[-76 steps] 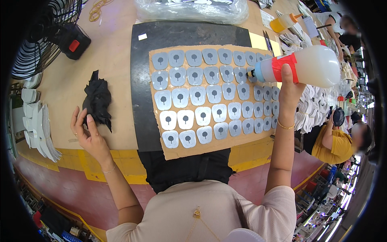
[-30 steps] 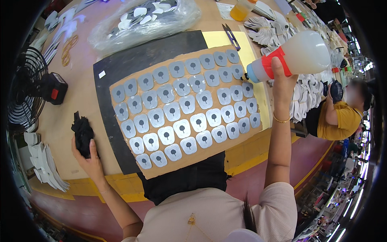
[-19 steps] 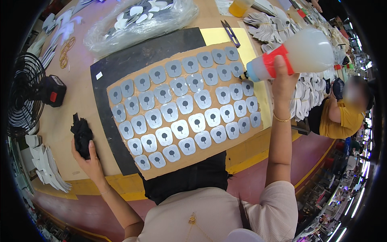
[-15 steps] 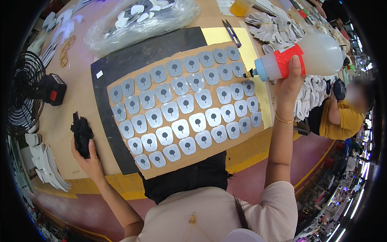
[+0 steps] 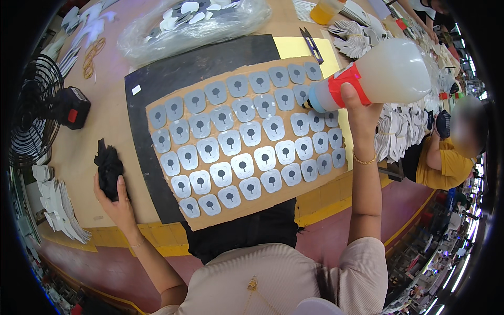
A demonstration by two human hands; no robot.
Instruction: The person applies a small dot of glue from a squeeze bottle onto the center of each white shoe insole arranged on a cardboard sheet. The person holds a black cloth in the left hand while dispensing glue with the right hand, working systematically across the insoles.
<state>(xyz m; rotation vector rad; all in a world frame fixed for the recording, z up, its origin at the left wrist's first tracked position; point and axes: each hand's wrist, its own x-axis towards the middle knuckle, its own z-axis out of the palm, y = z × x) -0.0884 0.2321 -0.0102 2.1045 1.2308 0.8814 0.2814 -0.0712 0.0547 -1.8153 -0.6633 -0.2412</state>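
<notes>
The right hand [image 5: 358, 107] is wrapped around the neck of a translucent plastic squeeze bottle [image 5: 386, 73] filled with a milky whitish liquid, its fingers closed over the red collar just behind the pale nozzle. The bottle is held tipped on its side above the table, body up toward the right and nozzle pointing down-left, its tip just over the upper right part of a brown cardboard sheet [image 5: 231, 210]. That sheet lies tilted on a black mat [image 5: 184, 68] and carries rows of small grey rounded pieces [image 5: 242, 165], each with a dark spot at its centre. The left hand [image 5: 118, 202] rests at the table's near left edge, fingers curled onto a crumpled black cloth [image 5: 108, 168]. Farther left stands a black wire-cage fan [image 5: 31, 113]. A clear plastic bag of white cut pieces [image 5: 189, 21] lies beyond the mat, and small black scissors [image 5: 312, 44] lie on a yellow sheet.
</notes>
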